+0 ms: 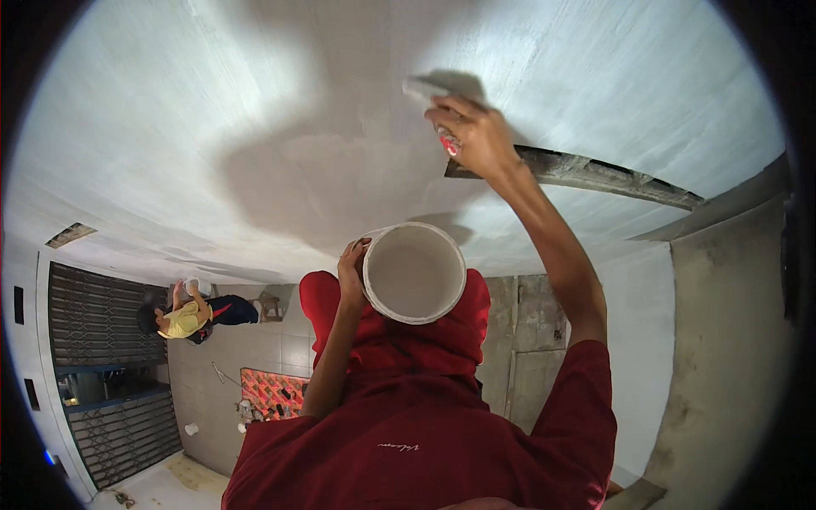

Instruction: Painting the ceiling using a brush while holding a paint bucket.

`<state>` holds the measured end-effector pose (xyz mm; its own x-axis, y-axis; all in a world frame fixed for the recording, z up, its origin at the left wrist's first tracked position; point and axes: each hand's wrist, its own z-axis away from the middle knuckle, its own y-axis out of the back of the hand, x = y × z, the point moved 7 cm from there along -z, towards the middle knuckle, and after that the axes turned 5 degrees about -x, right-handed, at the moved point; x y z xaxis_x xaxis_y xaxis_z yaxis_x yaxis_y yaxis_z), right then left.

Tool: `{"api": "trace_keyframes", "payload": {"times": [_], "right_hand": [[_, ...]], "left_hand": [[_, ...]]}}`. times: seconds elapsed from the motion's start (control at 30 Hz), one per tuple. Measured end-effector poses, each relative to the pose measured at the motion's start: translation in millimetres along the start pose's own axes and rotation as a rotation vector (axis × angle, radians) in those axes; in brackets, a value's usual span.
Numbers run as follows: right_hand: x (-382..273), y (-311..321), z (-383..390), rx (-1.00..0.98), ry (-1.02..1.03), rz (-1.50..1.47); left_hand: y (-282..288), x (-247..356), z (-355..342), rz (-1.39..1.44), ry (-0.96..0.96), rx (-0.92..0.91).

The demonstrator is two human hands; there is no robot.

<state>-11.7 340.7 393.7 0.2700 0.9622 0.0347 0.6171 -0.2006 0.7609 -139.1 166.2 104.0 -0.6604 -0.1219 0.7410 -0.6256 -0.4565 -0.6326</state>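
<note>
My left hand (351,268) grips the left rim of a round white bucket (414,318), which I hold in front of my red trousers. The bucket's inside looks pale grey; how full it is cannot be made out. Up at the pale wall (340,161), my right hand (478,136) is closed on a paintbrush (422,89). Its whitish head is slightly blurred and lies close to the wall, and a bit of red shows on the handle below my fingers. The brush and my arm cast shadows on the wall.
A long dark vent opening (586,172) cuts into the wall beside my right forearm. At left, another person (187,319) in a yellow top holds a white container by a wooden stool (270,307). A red patterned mat (270,393) with items lies on the floor near a folding metal gate (110,314).
</note>
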Motion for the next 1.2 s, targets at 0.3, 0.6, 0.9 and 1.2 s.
{"api": "trace_keyframes", "payload": {"times": [0.3, 0.6, 0.9, 1.2], "right_hand": [[-20, -119, 80, -0.09, 0.286, 0.279], [25, -101, 79, -0.394, 0.017, -0.074], [12, 139, -45, 0.163, 0.015, 0.254], [7, -42, 72, -0.067, 0.085, 0.338]], "left_hand": [[11, -12, -11, -0.039, 0.005, 0.004], [12, -9, -7, -0.015, -0.039, 0.026], [10, -9, -7, -0.043, -0.024, 0.004], [9, -9, -2, -0.03, -0.035, 0.02]]}}
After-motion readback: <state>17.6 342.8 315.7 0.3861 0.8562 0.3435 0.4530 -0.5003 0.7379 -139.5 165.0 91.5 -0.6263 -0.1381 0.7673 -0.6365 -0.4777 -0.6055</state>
